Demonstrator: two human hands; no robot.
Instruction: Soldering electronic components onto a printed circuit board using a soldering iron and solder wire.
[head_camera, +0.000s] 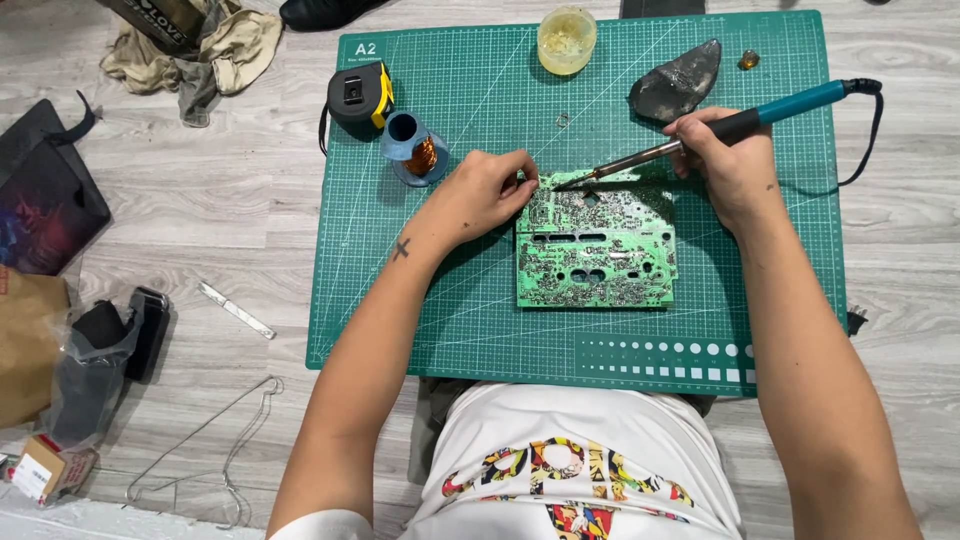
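A green circuit board (596, 250) lies solder side up on a green cutting mat (450, 300). My right hand (730, 160) holds a soldering iron (720, 128) with a teal handle, its tip touching the board's top left edge. My left hand (485, 190) rests at that same corner with its fingers pinched together; whether it holds a thin solder wire is too small to tell.
On the mat sit a blue spool of copper wire (412, 147), a black and yellow tape measure (360, 95), a yellowish cup (566, 38) and a dark grey sponge (676, 80). On the wooden floor to the left lie rags (200, 50), a metal strip (235, 310), a wire hanger (215, 440) and bags (40, 200).
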